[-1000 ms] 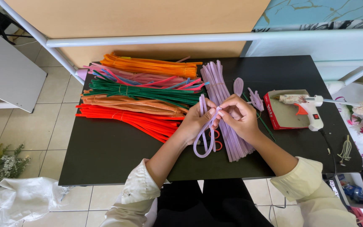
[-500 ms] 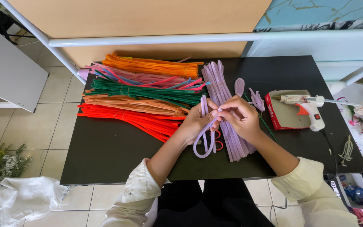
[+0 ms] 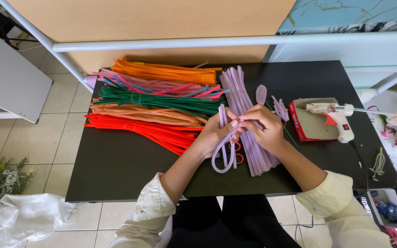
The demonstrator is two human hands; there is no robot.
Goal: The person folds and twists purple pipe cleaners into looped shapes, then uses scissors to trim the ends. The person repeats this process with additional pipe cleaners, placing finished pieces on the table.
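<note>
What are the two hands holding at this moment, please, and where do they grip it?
Both the left hand and right hand pinch a lilac pipe cleaner near its top, its loop hanging below.

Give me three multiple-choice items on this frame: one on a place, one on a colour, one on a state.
1. Where does the glue gun lie?
A. on the red tray
B. on the floor
C. on the orange stems

2. What colour are the bent stems that both hands hold?
A. green
B. lilac
C. red

3. How is the left hand?
A. flat on the table
B. pinching the stems
C. out of view

Answers: 1 A, it rests across the red tray. 2 B, the loop is pale purple. 3 B, its fingers meet the right hand on the stems.
</note>
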